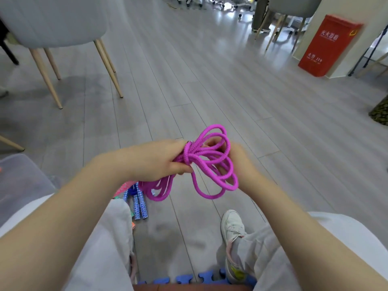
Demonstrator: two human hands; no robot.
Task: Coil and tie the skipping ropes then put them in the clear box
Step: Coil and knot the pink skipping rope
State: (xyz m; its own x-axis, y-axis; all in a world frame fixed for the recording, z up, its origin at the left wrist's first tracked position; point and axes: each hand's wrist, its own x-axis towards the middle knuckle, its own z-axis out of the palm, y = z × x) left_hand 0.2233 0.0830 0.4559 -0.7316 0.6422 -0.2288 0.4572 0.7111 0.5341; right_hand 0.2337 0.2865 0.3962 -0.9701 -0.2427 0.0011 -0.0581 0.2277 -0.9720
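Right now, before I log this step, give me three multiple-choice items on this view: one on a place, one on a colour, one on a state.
1. Where is the red box?
A. Far right, on the floor by a pillar
B. Under the grey chair
C. In the person's lap

2. What colour is the rope being coiled?
A. Green
B. Yellow
C. Magenta

3. How is the rope held?
A. Lying loose on the floor
B. Left hand grips the bunched middle, right hand holds the loops
C. Hanging from a chair leg

Answers:
1 A: it stands against the pillar at far right.
2 C: the loops are bright magenta.
3 B: fingers of both hands curl on the coils, above the floor.
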